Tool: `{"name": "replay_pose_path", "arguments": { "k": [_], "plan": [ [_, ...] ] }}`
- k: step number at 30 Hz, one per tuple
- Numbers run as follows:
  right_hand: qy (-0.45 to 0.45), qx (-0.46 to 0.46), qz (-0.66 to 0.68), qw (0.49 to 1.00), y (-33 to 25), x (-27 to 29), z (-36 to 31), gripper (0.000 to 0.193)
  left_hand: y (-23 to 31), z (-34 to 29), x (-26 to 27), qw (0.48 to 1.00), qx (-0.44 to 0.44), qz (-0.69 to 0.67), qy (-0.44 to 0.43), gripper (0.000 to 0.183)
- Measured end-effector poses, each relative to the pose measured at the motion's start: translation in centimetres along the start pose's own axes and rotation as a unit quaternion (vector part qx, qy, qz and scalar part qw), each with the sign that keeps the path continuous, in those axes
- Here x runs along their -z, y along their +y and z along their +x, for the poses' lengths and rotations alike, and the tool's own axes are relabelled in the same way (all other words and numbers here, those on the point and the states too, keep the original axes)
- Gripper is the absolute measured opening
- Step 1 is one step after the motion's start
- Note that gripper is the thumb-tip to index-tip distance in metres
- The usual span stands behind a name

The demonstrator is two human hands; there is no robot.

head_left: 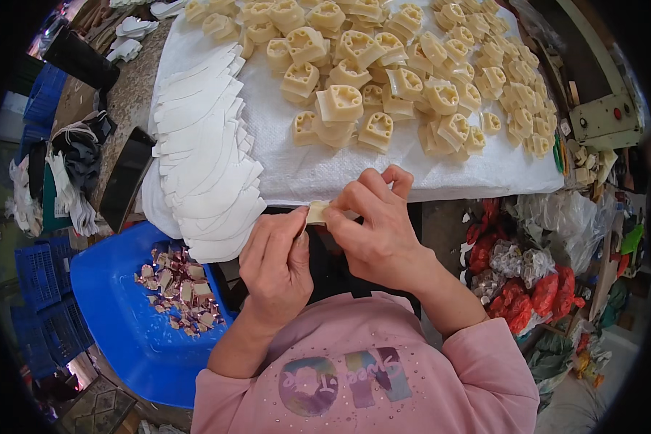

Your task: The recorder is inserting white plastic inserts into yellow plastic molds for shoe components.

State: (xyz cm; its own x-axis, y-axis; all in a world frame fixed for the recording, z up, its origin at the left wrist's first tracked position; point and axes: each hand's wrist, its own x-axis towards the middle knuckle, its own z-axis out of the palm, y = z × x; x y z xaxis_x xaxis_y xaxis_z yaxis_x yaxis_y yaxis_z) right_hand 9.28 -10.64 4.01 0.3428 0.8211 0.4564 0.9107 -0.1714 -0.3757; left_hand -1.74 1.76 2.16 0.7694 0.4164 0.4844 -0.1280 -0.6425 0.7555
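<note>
Just in front of the table's near edge, my two hands meet at a small cream-coloured moulded piece [316,213]. My left hand [276,257] pinches its left side, while my right hand [375,226] grips the right side between thumb and fingers. Most of the piece is hidden by my fingers. Beyond them, many cream moulded pieces with holes [338,103] lie heaped on a white woven cloth [282,170]. Left of my hands, thin white curved sheets [208,170] overlap in a long row that hangs over the near edge.
A blue basin [134,347] at lower left contains shiny pinkish scraps and cream pieces [184,289]. A black phone-like slab [125,168] leans by the table's left side. Red and clear plastic bags [510,300] pile up on the right. Blue crates [40,275] stand far left.
</note>
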Motion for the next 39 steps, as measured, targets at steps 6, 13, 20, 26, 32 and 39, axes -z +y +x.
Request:
{"name": "replay_pose_path", "arguments": {
  "k": [6, 13, 20, 26, 32, 39],
  "plan": [
    [0.067, -0.012, 0.142, 0.987, 1.2, -0.6, -0.5, 0.03, -1.2, -0.3, 0.2, 0.974, 0.106, -0.201, -0.019, 0.019],
    [0.022, -0.037, 0.306, 0.951, 1.6, -0.5, -1.1, 0.032, -1.4, 0.8, -0.3, 0.985, 0.013, -0.167, -0.043, 0.014],
    [-0.052, -0.01, 0.276, 0.96, 1.2, -0.2, -1.3, 0.032, -1.2, 0.9, -0.5, 0.992, 0.0, -0.11, -0.061, 0.018],
    [0.011, 0.006, 0.201, 0.98, 1.7, 0.4, -0.6, 0.029, -0.7, 1.5, -0.3, 0.991, -0.086, -0.104, 0.008, 0.011],
    [0.082, -0.006, 0.175, 0.981, -0.5, 1.1, 0.4, 0.025, -3.5, 0.5, 1.2, 0.994, -0.038, -0.077, 0.073, 0.026],
    [0.138, -0.357, 0.638, 0.668, -1.0, -2.4, -3.5, 0.021, -1.3, 0.5, 0.5, 0.985, -0.076, -0.145, 0.052, 0.015]
  ]
}}
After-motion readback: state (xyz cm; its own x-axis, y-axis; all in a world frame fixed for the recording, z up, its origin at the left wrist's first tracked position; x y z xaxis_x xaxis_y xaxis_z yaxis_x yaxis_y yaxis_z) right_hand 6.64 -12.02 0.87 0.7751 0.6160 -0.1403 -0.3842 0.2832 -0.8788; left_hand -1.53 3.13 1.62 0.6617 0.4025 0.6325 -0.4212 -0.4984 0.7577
